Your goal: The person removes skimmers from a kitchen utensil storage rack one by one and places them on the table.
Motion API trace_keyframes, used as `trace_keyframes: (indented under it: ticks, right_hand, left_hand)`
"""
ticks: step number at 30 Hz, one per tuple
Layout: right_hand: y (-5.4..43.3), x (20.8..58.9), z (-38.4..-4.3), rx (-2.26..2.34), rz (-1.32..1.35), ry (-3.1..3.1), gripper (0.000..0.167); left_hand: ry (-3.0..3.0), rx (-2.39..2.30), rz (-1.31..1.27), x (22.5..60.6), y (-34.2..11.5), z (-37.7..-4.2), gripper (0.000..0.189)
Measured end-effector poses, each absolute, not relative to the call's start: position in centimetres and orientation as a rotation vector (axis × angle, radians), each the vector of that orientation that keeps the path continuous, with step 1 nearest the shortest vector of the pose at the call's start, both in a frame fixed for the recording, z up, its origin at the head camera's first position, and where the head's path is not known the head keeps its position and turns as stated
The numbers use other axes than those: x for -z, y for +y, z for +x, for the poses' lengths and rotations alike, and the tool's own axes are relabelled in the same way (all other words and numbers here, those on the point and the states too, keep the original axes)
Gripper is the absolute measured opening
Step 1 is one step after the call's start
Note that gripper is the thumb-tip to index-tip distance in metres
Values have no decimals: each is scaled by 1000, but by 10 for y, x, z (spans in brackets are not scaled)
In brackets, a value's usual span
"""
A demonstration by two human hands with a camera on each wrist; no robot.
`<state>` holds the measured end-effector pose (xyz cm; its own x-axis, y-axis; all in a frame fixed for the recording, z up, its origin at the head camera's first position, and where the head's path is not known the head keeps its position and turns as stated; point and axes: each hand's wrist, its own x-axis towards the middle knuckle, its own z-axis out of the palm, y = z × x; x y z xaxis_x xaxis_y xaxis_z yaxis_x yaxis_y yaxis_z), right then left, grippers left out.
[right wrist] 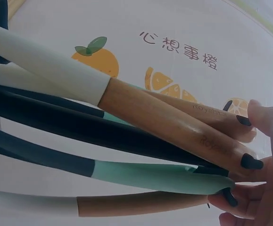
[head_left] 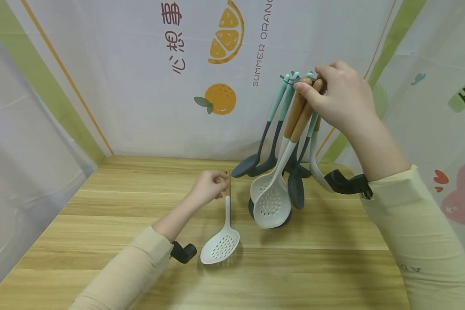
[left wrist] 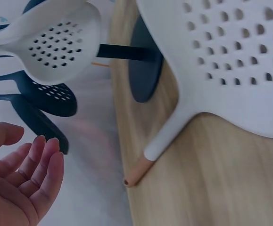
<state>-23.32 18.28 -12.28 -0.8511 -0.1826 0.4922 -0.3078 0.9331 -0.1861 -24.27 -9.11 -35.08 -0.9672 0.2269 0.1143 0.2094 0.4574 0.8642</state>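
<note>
A white skimmer [head_left: 221, 246] with a wooden handle lies on the table; its perforated head [left wrist: 240, 61] fills the right of the left wrist view. Close to its handle end in the head view is my left hand [head_left: 211, 187], fingers loosely bent; the left wrist view shows this hand [left wrist: 23, 181] holding nothing. My right hand [head_left: 342, 94] grips the top of a utensil rack [head_left: 290, 81], thumb against the wooden handle ends [right wrist: 221, 150]. Two white skimmers [head_left: 273, 206] hang in front. Dark utensils with mint handles [head_left: 280, 97] hang around them. Fingers behind the handles are partly hidden.
The rack's round dark base [left wrist: 144, 75] stands on the wooden table [head_left: 131, 206]. Behind it hangs a white curtain [head_left: 139, 112] printed with oranges. Another white utensil [head_left: 315, 165] with a wooden handle hangs at the rack's right side.
</note>
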Motion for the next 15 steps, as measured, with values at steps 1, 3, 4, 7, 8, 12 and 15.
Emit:
trace_keyframes:
  ticks: [1, 3, 4, 7, 8, 12, 15]
  right_hand:
    - [182, 123, -233, -363, 348, -2599, 75]
    - [181, 124, -233, -380, 339, -2587, 72]
    - [180, 124, -232, -389, 333, -2583, 71]
    - [177, 123, -231, -396, 316, -2580, 70]
    - [176, 123, -231, -394, 309, -2581, 71]
    - [172, 123, -230, -376, 289, -2576, 70]
    - [171, 124, -230, -367, 273, -2573, 69]
  left_hand:
    - [2666, -1585, 418, 347, -90, -243, 26]
    - [2669, -1597, 449, 342, -88, -244, 26]
    - [2662, -1608, 454, 339, -87, -244, 26]
    - [2651, -1636, 485, 331, -83, -245, 26]
    - [2653, -1640, 493, 329, -81, -245, 26]
    - [2685, -1624, 558, 321, -76, -244, 24]
    - [2721, -1609, 637, 315, -70, -243, 25]
